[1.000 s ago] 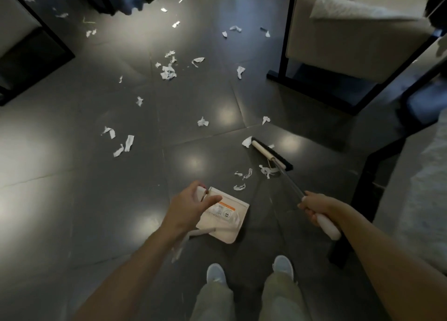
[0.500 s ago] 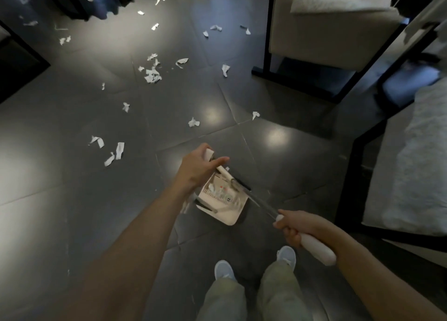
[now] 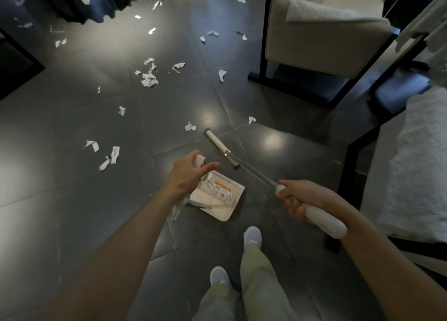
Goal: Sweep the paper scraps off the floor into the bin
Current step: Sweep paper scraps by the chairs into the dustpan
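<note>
Left hand (image 3: 191,173): fingers curled round the dustpan (image 3: 232,207) handle, tilting its mouth toward the broom (image 3: 219,147).
Right hand (image 3: 297,199): fingers wrapped the broom handle, ready to draw.
Paper scraps (image 3: 150,78): mostly lay scattered over the floor (image 3: 72,199).

Dustpan handle (image 3: 199,161) largely under left hand (image 3: 186,176).

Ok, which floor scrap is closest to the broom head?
The crumpled scrap just left of the broom head, at its far tip; the others lie farther off.
</note>
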A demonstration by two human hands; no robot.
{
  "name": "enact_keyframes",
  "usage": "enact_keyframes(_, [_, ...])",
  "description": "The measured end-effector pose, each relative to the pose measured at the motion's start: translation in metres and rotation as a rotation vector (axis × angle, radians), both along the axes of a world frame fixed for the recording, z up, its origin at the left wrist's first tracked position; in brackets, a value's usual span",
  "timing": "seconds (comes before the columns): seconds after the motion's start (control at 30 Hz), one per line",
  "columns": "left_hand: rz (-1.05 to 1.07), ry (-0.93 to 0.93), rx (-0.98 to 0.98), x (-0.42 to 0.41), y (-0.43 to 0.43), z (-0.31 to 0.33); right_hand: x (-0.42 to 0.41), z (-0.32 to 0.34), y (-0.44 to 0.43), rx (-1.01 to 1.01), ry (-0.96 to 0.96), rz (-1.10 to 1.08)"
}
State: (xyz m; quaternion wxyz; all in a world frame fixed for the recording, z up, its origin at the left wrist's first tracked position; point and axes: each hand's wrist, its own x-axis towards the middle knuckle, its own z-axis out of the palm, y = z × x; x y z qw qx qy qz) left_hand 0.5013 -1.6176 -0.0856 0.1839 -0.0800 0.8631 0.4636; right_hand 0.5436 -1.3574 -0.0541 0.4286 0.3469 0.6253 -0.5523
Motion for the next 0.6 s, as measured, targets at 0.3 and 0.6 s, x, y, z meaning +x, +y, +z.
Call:
enact_keyframes(0.3, [0.135, 0.031, -0.115, 0.008, -0.041, 0.029, -0.130, -0.048, 0.015, 0.298, 0.240, 0.161])
enact_keyframes(0.6, [0.249, -0.033, -0.222, 0.011, -0.082, 0.030, -0.231, -0.083, 0.030, 0.339, 0.148, 0.204])
